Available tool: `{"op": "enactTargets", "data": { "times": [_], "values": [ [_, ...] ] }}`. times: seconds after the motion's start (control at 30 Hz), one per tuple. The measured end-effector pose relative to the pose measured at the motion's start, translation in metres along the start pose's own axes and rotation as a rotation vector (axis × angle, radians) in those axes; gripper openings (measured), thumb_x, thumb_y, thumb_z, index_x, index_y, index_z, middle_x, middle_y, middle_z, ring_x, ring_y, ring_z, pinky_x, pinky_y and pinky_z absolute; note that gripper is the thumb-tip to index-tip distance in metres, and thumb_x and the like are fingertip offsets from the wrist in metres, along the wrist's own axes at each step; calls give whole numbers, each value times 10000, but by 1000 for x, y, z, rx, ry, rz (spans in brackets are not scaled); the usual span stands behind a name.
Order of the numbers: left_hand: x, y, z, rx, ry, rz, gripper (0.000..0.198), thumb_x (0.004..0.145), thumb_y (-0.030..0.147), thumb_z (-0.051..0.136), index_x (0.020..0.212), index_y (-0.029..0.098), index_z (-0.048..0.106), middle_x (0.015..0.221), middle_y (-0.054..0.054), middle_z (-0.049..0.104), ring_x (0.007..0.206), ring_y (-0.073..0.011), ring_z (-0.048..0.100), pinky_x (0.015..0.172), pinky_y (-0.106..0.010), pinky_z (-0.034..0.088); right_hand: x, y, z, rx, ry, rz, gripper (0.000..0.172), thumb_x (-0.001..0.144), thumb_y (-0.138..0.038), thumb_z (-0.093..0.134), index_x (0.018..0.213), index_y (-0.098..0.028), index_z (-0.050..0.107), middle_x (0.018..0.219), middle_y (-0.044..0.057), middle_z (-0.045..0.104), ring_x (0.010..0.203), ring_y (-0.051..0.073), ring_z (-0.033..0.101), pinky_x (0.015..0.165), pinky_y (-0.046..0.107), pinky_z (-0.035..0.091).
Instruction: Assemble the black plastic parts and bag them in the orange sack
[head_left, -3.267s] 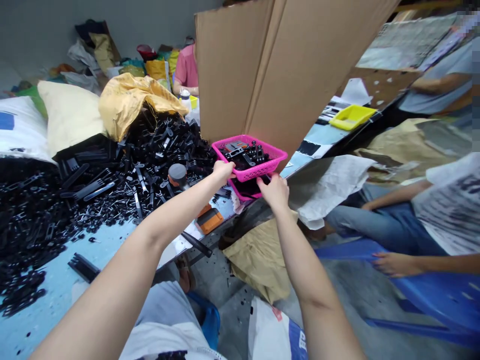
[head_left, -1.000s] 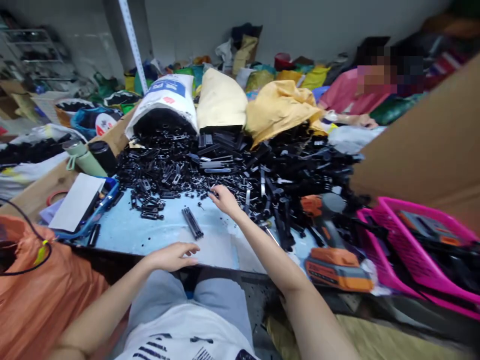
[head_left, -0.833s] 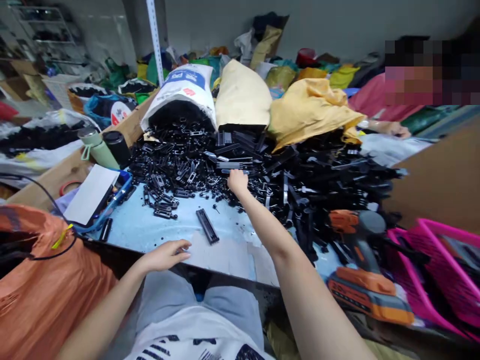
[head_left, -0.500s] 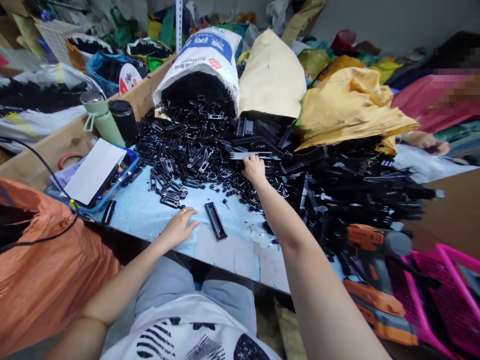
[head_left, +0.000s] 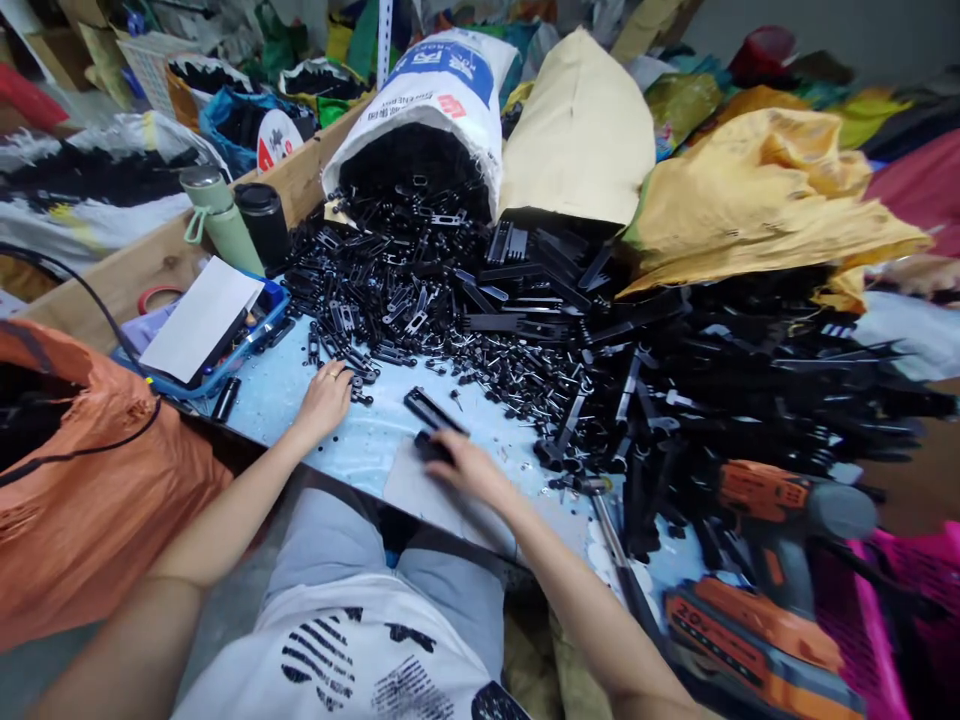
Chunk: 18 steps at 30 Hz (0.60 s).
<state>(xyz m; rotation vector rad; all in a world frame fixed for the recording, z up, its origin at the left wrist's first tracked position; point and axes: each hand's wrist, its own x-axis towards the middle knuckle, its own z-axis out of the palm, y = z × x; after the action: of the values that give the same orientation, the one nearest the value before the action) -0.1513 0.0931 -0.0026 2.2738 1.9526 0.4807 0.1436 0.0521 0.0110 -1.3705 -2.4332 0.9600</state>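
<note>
My left hand (head_left: 326, 398) is at the near left edge of the pile, its fingers curled over small black slotted parts (head_left: 361, 378). Which piece lies under the fingertips is partly hidden. A black part (head_left: 433, 447), smeared by motion, is in the grip of my right hand (head_left: 471, 470), low over the table front. Just beyond it a long black channel-shaped piece (head_left: 433, 408) lies on the blue table surface (head_left: 390, 425). Small black pins (head_left: 525, 372) are heaped behind that piece, and flat black forked strips (head_left: 491, 322) lie farther back.
A white printed sack (head_left: 442, 95), a cream sack (head_left: 577, 130) and a yellow sack (head_left: 757, 200) spill black parts. An orange cordless drill (head_left: 765, 490) and a hammer (head_left: 615, 535) lie right. Left are a blue tray (head_left: 210, 385), a green bottle (head_left: 225, 230) and an orange bag (head_left: 112, 520).
My right hand has come back from the forked strips to the table front with a black part. My left hand has moved left and away from me, onto the slotted parts.
</note>
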Motion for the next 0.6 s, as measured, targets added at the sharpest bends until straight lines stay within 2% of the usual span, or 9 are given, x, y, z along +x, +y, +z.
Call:
{"op": "enactTargets", "data": {
  "times": [0.07, 0.1, 0.17, 0.23, 0.33, 0.5, 0.53, 0.6],
  "values": [
    [11, 4, 2, 30, -21, 20, 370, 865, 194, 379, 1188, 127, 547, 1309, -145, 470, 1280, -266, 346, 1072, -416, 296, 7, 17, -8, -25, 210, 173, 409, 813, -424, 568, 1171, -239, 501, 1051, 99, 642, 921, 267, 615, 780, 387, 462],
    [18, 5, 3, 44, -43, 13, 359, 862, 203, 397, 1176, 124, 552, 1289, -153, 480, 1264, -276, 359, 1053, -421, 311, 11, 24, -12, 3, 258, 213, 445, 825, -443, 545, 1213, -237, 470, 1035, 98, 646, 909, 263, 620, 776, 387, 464],
    [31, 8, 4, 71, -110, -23, 328, 849, 245, 451, 1128, 121, 572, 1218, -172, 511, 1211, -305, 396, 989, -436, 360, 15, 32, -17, 99, 269, 215, 500, 834, -475, 522, 1267, -245, 424, 1020, 82, 653, 897, 247, 629, 782, 378, 470],
    [42, 9, 5, 93, -176, -51, 303, 828, 290, 508, 1064, 116, 589, 1158, -187, 527, 1170, -332, 416, 924, -437, 397, 15, 33, -11, 156, 284, 210, 524, 813, -482, 549, 1271, -255, 430, 1049, 77, 649, 932, 243, 623, 813, 383, 468],
    [51, 11, 4, 79, -166, -27, 256, 832, 283, 519, 1016, 116, 583, 1126, -184, 541, 1152, -327, 428, 924, -418, 386, 10, 29, 7, 181, 396, 244, 531, 773, -471, 601, 1238, -241, 486, 1142, 87, 620, 1029, 255, 584, 891, 408, 445],
    [37, 35, 0, -198, 56, -89, 327, 937, 268, 302, 1146, 119, 504, 1078, -145, 590, 1041, -248, 530, 907, -339, 388, 1, 18, 22, 94, 624, 287, 463, 798, -420, 582, 1218, -230, 540, 1149, 111, 610, 1066, 284, 530, 939, 462, 412],
    [30, 44, 0, -275, 52, -116, 343, 941, 293, 299, 1181, 128, 480, 1047, -126, 601, 985, -236, 557, 864, -327, 409, 0, 14, 22, 51, 656, 283, 447, 805, -398, 576, 1223, -242, 539, 1155, 112, 605, 1079, 293, 514, 945, 482, 401],
    [13, 62, 2, -409, -33, -156, 381, 911, 366, 396, 1216, 143, 440, 932, -77, 614, 828, -210, 589, 753, -304, 439, -2, 5, 22, 30, 696, 224, 417, 811, -354, 569, 1216, -257, 538, 1149, 107, 602, 1085, 293, 505, 944, 498, 397]
  ]
}}
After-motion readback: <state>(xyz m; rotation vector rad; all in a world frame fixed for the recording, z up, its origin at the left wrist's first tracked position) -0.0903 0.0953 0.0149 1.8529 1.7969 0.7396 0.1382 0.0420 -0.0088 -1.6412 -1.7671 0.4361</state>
